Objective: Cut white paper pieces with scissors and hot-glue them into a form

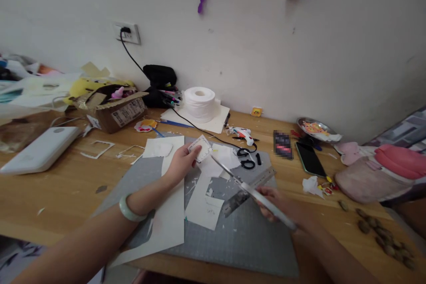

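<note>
Between the thumb and fingers of my left hand (187, 159) is a small white paper piece (201, 148) with dark marks along its border. My right hand (271, 202) is closed around the handle of a pair of scissors (248, 187), whose blades point at the paper's lower right edge. Whether the tips touch the paper I cannot tell. Beneath both hands lies a grey cutting mat (239, 244), with a metal ruler (238, 202) partly behind the scissors. A cut paper sheet (205, 213) and a larger white sheet (173, 213) rest on the mat, among small scraps.
Black-handled scissors (248, 164) lie at the mat's far right, near a white glue gun (244, 135) with a cord. Farther back stand a paper roll (199, 104) and a cardboard box (115, 108). A phone (310, 159) and a metal bowl (317, 129) are on the right.
</note>
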Motion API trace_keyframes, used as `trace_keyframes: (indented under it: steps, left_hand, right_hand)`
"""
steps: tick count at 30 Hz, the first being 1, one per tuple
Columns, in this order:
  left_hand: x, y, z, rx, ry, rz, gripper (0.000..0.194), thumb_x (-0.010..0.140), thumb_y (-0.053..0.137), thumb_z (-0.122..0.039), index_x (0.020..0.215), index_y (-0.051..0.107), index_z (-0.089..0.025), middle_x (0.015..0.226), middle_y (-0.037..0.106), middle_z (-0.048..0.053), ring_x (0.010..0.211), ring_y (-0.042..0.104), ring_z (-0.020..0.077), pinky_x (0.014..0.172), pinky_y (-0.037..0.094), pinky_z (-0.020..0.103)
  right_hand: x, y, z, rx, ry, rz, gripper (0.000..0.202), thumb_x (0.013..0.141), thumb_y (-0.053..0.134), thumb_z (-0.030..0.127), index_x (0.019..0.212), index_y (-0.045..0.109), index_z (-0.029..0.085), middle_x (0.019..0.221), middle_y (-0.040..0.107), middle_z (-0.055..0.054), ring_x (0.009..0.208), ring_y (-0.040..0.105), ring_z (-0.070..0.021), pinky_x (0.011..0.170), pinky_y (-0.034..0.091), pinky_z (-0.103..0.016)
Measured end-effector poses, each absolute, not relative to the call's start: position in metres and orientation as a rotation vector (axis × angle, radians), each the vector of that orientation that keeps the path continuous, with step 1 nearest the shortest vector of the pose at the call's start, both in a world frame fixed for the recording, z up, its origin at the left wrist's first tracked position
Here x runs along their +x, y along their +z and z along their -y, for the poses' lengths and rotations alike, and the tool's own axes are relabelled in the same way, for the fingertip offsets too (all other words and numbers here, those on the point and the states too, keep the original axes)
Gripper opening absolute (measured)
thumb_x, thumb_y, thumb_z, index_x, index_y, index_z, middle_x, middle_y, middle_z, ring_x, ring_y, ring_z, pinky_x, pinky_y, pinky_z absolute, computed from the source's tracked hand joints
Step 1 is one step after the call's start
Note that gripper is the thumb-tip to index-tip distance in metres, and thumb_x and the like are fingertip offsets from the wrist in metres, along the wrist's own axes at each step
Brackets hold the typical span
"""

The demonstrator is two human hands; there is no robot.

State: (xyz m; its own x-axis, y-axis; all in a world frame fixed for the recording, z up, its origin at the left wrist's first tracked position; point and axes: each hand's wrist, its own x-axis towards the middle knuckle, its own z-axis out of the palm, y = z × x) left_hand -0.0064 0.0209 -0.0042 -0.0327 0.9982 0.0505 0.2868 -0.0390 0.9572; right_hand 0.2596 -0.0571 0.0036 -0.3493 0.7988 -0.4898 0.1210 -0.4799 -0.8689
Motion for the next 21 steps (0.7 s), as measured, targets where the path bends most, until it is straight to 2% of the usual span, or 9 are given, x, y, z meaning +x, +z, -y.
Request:
trace_keyframes:
  steps: [2, 4, 7, 12, 17, 21]
  left_hand:
    - [-0.006, -0.004, -0.021, 1.419, 1.128, -1.431, 0.032, 0.075, 0.047, -0.046, 0.057, 0.045, -0.020, 0.041, 0.044, -0.007, 0.039, 0.040, 0.0102, 0.041, 0.029, 0.021]
    - [-0.004, -0.004, -0.021, 1.403, 1.129, -1.430, 0.031, 0.076, 0.047, -0.045, 0.058, 0.045, -0.020, 0.041, 0.044, -0.007, 0.038, 0.039, 0.0099, 0.040, 0.028, 0.021]
    - [-0.003, -0.004, -0.019, 1.390, 1.122, -1.422, 0.030, 0.076, 0.047, -0.045, 0.059, 0.045, -0.020, 0.041, 0.044, -0.007, 0.037, 0.039, 0.0098, 0.040, 0.028, 0.021]
    - [-0.001, -0.003, -0.017, 1.381, 1.098, -1.400, 0.033, 0.075, 0.049, -0.047, 0.056, 0.044, -0.021, 0.040, 0.045, -0.007, 0.038, 0.039, 0.0103, 0.041, 0.028, 0.022]
    - [-0.001, -0.006, -0.018, 1.362, 1.087, -1.377, 0.032, 0.074, 0.050, -0.047, 0.058, 0.045, -0.020, 0.042, 0.045, -0.007, 0.040, 0.040, 0.0103, 0.041, 0.029, 0.022]
    - [-0.002, -0.008, -0.020, 1.362, 1.081, -1.360, 0.032, 0.075, 0.048, -0.048, 0.060, 0.046, -0.020, 0.045, 0.045, -0.007, 0.041, 0.040, 0.0104, 0.042, 0.030, 0.022]
  right_hand:
    - [0.259, -0.003, 0.066, -1.287, 2.009, 1.097, 0.044, 0.060, 0.060, 0.058, 0.076, 0.056, 0.016, 0.065, 0.043, 0.003, 0.044, 0.024, -0.0031, 0.041, 0.016, -0.018]
    - [0.257, -0.007, 0.074, -1.091, 2.146, 0.937, 0.049, 0.059, 0.059, 0.060, 0.080, 0.058, 0.016, 0.071, 0.045, 0.002, 0.044, 0.021, -0.0019, 0.041, 0.015, -0.018]
    - [0.253, -0.010, 0.079, -0.767, 2.312, 0.742, 0.048, 0.061, 0.061, 0.055, 0.089, 0.059, 0.016, 0.082, 0.050, -0.002, 0.047, 0.027, -0.0029, 0.042, 0.018, -0.018]
    - [0.249, -0.006, 0.082, -0.626, 2.372, 0.756, 0.051, 0.061, 0.060, 0.049, 0.099, 0.058, 0.016, 0.098, 0.054, -0.009, 0.058, 0.037, -0.0083, 0.047, 0.025, -0.021]
    - [0.250, -0.002, 0.085, -0.548, 2.456, 0.725, 0.048, 0.065, 0.055, 0.047, 0.098, 0.060, 0.013, 0.091, 0.052, -0.008, 0.053, 0.031, -0.0058, 0.044, 0.021, -0.019]
    - [0.251, -0.009, 0.086, -0.621, 2.472, 0.715, 0.046, 0.067, 0.060, 0.047, 0.099, 0.060, 0.014, 0.082, 0.047, -0.003, 0.047, 0.025, -0.0018, 0.039, 0.013, -0.016]
